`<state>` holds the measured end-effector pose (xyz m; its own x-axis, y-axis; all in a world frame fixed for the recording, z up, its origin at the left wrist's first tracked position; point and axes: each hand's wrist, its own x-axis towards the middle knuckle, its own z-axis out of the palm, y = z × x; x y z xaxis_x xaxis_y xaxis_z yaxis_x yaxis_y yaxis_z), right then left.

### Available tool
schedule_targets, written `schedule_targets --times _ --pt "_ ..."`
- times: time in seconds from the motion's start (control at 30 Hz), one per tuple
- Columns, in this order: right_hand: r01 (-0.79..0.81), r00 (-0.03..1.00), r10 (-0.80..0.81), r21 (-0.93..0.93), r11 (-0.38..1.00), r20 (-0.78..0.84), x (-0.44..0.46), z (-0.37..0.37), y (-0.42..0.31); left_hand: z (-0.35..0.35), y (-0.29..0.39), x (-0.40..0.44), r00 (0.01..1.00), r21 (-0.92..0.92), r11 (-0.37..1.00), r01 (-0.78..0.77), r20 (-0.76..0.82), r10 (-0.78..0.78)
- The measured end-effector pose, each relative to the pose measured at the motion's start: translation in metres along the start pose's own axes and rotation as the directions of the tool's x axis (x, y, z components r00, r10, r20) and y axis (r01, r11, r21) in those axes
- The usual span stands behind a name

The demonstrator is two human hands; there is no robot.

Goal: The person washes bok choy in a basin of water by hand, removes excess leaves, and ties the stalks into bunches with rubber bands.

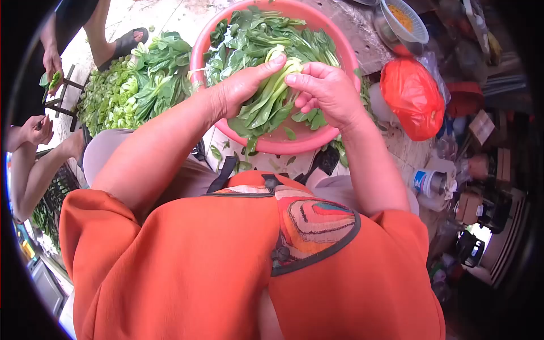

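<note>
Fingers of the right hand, thumb against forefinger, are pinched on the pale stem ends of a bunch of greens, the remaining ones curled loosely below. From the other side the left hand is clamped round the same bunch, its thumb along the stems and its other fingers mostly hidden behind the leaves. The bunch hangs over the near part of a pink basin, whose far rim meets the upper edge of view. Loose greens fill much of the basin, covering its bottom, and the water's depth cannot be made out. To the left, a heap of greens lies on the floor, partly blocked by the knee. Beyond it, another person's hand holds a leafy piece; that person is cut off by the dark border. To the right sits a knotted red bag, contents unseen, below a white strainer with orange bits. Clutter farther right sinks into shadow. An orange top hides the floor nearest the wearer.
</note>
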<state>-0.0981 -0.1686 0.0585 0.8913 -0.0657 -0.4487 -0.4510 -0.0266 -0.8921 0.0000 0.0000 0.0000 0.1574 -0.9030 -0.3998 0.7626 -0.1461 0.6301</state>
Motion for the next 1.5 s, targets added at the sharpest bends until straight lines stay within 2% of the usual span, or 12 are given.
schedule_targets --times 0.1,0.2,0.3,0.37,0.5,0.57,0.77,0.87,1.07,1.2,1.27,1.5 --pt "0.042 0.991 -0.046 -0.034 0.999 -0.129 -0.002 0.004 0.006 0.008 -0.01 -0.001 1.0 -0.082 0.997 0.004 0.028 -0.002" --pt "0.091 0.963 -0.116 -0.114 0.989 -0.242 0.002 0.011 0.015 0.01 -0.009 0.0 0.974 0.223 0.952 -0.208 0.133 0.181" --pt "0.206 0.894 -0.305 -0.304 0.93 -0.329 0.012 0.016 0.031 0.011 -0.014 0.003 0.981 0.382 0.905 -0.186 0.016 0.195" --pt "0.135 0.852 -0.358 -0.5 0.855 -0.382 0.013 0.017 0.034 0.007 -0.018 0.007 0.983 0.302 0.939 -0.166 -0.024 0.181" --pt "0.122 0.835 -0.356 -0.489 0.863 -0.42 0.016 0.009 0.038 0.0 -0.016 0.008 0.995 0.291 0.956 -0.022 -0.083 0.048" --pt "0.243 0.675 -0.645 -0.717 0.653 -0.359 0.015 0.007 0.037 0.006 -0.011 0.002 0.996 0.298 0.955 -0.008 -0.085 0.035" --pt "0.454 0.843 -0.506 -0.264 0.851 -0.181 0.009 0.013 0.039 0.015 -0.014 -0.005 0.991 0.216 0.971 0.097 0.07 -0.115" --pt "0.468 0.831 -0.533 -0.32 0.824 -0.158 0.01 0.012 0.04 0.02 -0.017 -0.006 0.997 0.279 0.96 0.025 0.069 -0.046" --pt "0.485 0.832 -0.54 -0.306 0.819 -0.126 0.004 0.014 0.036 0.021 -0.017 -0.004 0.969 0.272 0.933 0.236 0.005 -0.247" --pt "0.509 0.835 -0.545 -0.266 0.819 -0.08 0.009 0.003 0.035 0.024 -0.015 -0.004 0.991 0.347 0.932 0.103 -0.114 -0.068" --pt "0.27 0.949 -0.272 -0.036 0.962 -0.159 0.006 -0.008 0.026 0.018 -0.017 -0.002 0.983 0.314 0.949 -0.042 -0.158 0.096" --pt "0.088 0.983 -0.109 -0.14 0.986 -0.149 -0.005 -0.018 0.026 0.016 0.005 -0.013 0.96 0.316 0.94 0.13 -0.278 -0.039"
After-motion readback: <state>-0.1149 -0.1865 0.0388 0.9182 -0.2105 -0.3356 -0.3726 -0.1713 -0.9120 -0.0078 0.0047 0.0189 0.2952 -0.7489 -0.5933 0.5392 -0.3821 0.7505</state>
